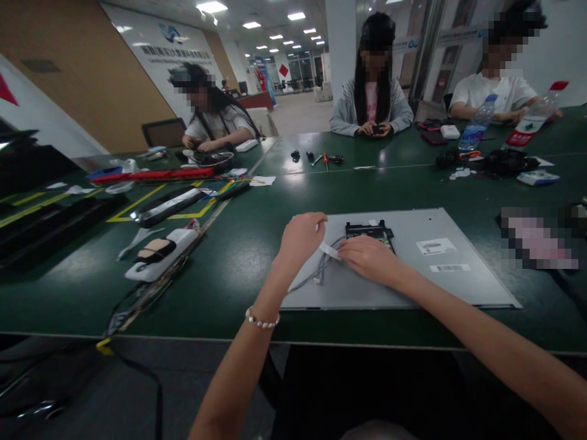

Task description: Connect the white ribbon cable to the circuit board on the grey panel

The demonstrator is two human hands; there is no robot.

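A flat silver-grey panel (394, 287) lies in front of me, its near edge close to the table's edge. A short white strip (329, 250), perhaps tape, spans the space between my hands. My left hand (300, 241), bracelet at its wrist, is closed on the strip's left end, its fingertips partly hidden. At the other end my right hand (371, 260) pinches the strip, low over the panel. Grey cables (316, 272) run beneath and beside the strip. Just behind my right hand is a black bracket (367, 229) with a circuit board, partly covered. Two labels (435, 245) mark the panel's right side.
On the left are a white power strip (160, 256) with cables and a long black part (169, 205). Small screwdrivers (326, 160) lie farther back. Bottles (477, 125) stand at the right, beyond a blurred phone-like object (539, 238). Several people sit across the green table (229, 275).
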